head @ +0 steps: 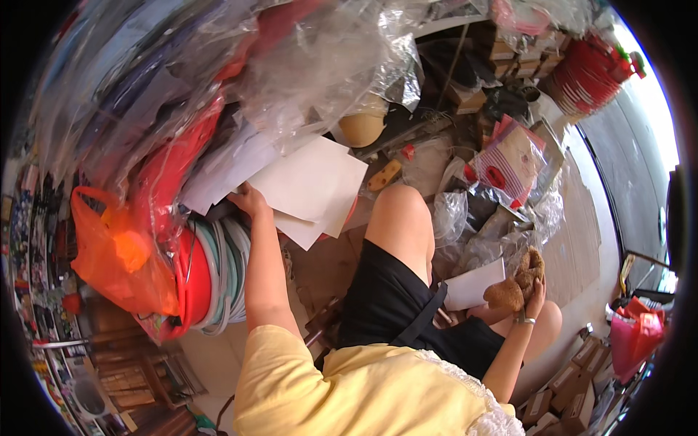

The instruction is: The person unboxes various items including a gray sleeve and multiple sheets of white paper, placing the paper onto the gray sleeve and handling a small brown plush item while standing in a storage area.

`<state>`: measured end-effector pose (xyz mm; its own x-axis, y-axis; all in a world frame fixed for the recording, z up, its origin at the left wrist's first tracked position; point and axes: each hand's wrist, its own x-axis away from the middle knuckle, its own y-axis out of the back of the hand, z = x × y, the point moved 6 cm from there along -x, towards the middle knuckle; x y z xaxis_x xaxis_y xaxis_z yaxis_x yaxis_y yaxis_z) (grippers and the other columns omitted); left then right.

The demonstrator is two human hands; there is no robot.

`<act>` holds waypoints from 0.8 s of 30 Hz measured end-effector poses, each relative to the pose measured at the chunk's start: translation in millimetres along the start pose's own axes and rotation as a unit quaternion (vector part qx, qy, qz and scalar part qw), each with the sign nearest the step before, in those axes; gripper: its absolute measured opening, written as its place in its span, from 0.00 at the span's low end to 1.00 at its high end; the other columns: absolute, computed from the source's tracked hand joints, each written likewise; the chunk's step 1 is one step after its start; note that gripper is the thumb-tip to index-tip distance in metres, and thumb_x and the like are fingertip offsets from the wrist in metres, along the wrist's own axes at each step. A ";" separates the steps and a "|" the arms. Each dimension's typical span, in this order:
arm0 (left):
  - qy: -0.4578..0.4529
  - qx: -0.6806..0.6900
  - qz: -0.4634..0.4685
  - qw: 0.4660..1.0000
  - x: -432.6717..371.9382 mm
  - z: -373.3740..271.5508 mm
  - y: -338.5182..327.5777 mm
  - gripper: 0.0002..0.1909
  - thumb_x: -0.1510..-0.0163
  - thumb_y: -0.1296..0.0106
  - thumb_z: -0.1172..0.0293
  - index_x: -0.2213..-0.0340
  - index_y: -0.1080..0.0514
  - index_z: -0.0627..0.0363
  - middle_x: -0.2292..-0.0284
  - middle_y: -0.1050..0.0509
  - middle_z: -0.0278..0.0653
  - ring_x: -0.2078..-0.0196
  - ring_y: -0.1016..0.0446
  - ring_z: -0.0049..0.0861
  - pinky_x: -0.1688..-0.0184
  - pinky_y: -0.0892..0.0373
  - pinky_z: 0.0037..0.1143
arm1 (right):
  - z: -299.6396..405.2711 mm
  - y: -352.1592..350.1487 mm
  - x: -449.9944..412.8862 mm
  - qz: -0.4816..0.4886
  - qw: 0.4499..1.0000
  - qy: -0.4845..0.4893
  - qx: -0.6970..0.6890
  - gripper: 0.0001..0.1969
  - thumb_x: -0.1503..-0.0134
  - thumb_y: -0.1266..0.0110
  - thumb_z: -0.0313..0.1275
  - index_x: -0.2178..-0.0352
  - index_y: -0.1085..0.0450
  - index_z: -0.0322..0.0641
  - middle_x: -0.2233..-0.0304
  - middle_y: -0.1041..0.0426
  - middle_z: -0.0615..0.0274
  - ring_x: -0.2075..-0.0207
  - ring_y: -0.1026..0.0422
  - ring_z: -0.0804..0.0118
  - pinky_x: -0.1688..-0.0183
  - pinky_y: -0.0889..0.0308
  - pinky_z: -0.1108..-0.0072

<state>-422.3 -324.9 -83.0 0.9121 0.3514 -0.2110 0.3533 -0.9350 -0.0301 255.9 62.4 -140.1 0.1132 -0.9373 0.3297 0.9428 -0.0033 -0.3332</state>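
My left hand (pixel 252 200) is at the lower edge of a bluish-white sheet (pixel 232 169), beside a loose stack of white sheets (pixel 313 185). Its fingertips are partly hidden, so their grip is unclear. The stack rests on something red, of which only a rim shows. Over at my right knee, my right hand (pixel 537 300) holds a brown fluffy slipper (pixel 528 272) with a knotted-looking upper. A second brown fluffy part (pixel 503 295) hangs to its left; whether it belongs to the same slipper I cannot tell. Just behind lies a white sheet (pixel 475 283).
Clear plastic wrapping (pixel 327 71) bulges across the top left. An orange plastic bag (pixel 122 250) hangs beside a red reel of coiled hose (pixel 218 272). Plastic bags (pixel 452 218) and a pink patterned packet (pixel 507 161) litter the floor ahead. Cardboard boxes (pixel 572 381) stand at lower right.
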 end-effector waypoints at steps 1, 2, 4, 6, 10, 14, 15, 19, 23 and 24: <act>-0.063 -0.042 -0.022 0.997 -6.0 -2.5 -8.2 0.27 0.50 0.56 0.74 0.52 0.53 0.68 0.54 0.41 0.53 0.53 0.38 0.36 0.53 0.40 0.29 | 0.6 0.9 1.9 -0.003 1.000 -0.004 -0.004 0.23 0.50 0.56 0.29 0.53 0.44 0.31 0.56 0.38 0.52 0.56 0.35 0.60 0.54 0.38 0.75; -0.131 -0.083 -0.054 0.986 -15.4 -12.4 -6.1 0.28 0.53 0.53 0.74 0.53 0.51 0.70 0.54 0.40 0.56 0.53 0.38 0.39 0.52 0.41 0.30 | -1.4 -2.0 1.3 0.007 1.000 0.000 -0.011 0.23 0.50 0.56 0.29 0.53 0.45 0.30 0.56 0.38 0.52 0.56 0.35 0.60 0.54 0.38 0.75; -0.206 -0.167 -0.099 0.959 -18.9 -19.9 2.0 0.32 0.58 0.45 0.73 0.55 0.48 0.76 0.56 0.40 0.63 0.52 0.39 0.45 0.49 0.43 0.33 | 6.8 -12.4 7.8 -0.007 1.000 0.018 0.019 0.22 0.51 0.56 0.29 0.55 0.42 0.30 0.57 0.36 0.52 0.57 0.35 0.61 0.54 0.38 0.75; -0.041 -0.279 -0.042 0.958 44.2 -28.4 -33.8 0.38 0.66 0.39 0.64 0.56 0.45 0.73 0.62 0.33 0.59 0.59 0.33 0.49 0.55 0.36 0.37 | 22.5 25.8 12.9 -0.064 0.994 0.047 0.074 0.21 0.52 0.56 0.28 0.55 0.40 0.30 0.58 0.35 0.54 0.58 0.34 0.63 0.55 0.38 0.78; -0.084 -0.452 -0.059 0.886 6.0 -13.7 10.0 0.49 0.70 0.38 0.52 0.52 0.49 0.68 0.61 0.34 0.60 0.60 0.33 0.52 0.57 0.36 0.38 | 19.4 6.1 14.7 -0.059 0.998 0.029 0.017 0.21 0.51 0.55 0.26 0.54 0.42 0.29 0.58 0.35 0.55 0.57 0.35 0.65 0.55 0.39 0.79; -0.119 -0.494 -0.065 0.859 -3.3 -10.9 9.3 0.49 0.67 0.41 0.52 0.51 0.51 0.73 0.54 0.41 0.62 0.53 0.40 0.51 0.51 0.42 0.37 | 35.7 12.1 16.0 -0.063 0.997 0.049 0.006 0.21 0.51 0.55 0.27 0.54 0.42 0.29 0.57 0.35 0.56 0.56 0.37 0.67 0.54 0.41 0.80; -0.106 -0.514 -0.065 0.849 11.1 -22.2 1.4 0.47 0.66 0.41 0.53 0.51 0.49 0.72 0.53 0.41 0.60 0.52 0.40 0.50 0.50 0.43 0.37 | 39.9 20.5 15.7 -0.075 0.996 0.057 0.009 0.21 0.51 0.55 0.27 0.54 0.42 0.29 0.57 0.35 0.56 0.56 0.37 0.67 0.53 0.41 0.80; -0.273 -0.364 -0.005 0.890 44.7 -69.1 -13.3 0.33 0.60 0.45 0.65 0.54 0.43 0.70 0.54 0.41 0.60 0.52 0.40 0.47 0.50 0.43 0.36 | 69.8 44.2 6.3 -0.078 0.993 0.094 0.004 0.20 0.51 0.55 0.25 0.55 0.41 0.30 0.58 0.35 0.57 0.58 0.35 0.68 0.54 0.40 0.81; -0.413 -0.150 0.211 0.873 221.6 -158.7 -76.6 0.23 0.52 0.51 0.68 0.56 0.41 0.69 0.55 0.38 0.53 0.53 0.38 0.41 0.51 0.42 0.33 | 93.7 58.5 -0.2 -0.094 0.987 0.123 -0.038 0.18 0.50 0.56 0.24 0.56 0.40 0.32 0.59 0.34 0.56 0.58 0.34 0.67 0.54 0.37 0.78; -0.399 -0.138 0.299 0.856 259.9 -156.5 -92.0 0.22 0.51 0.52 0.68 0.57 0.41 0.68 0.56 0.37 0.51 0.54 0.38 0.40 0.51 0.42 0.32 | 101.3 62.4 -0.6 -0.101 0.984 0.134 -0.058 0.18 0.50 0.57 0.23 0.56 0.41 0.32 0.59 0.34 0.56 0.58 0.34 0.66 0.54 0.37 0.78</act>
<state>-185.2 -140.1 17.8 0.5532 -0.4336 -0.7113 0.0093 -0.8506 0.5257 346.4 98.0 -71.5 -0.1738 -0.9716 0.1605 0.8936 -0.2241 -0.3889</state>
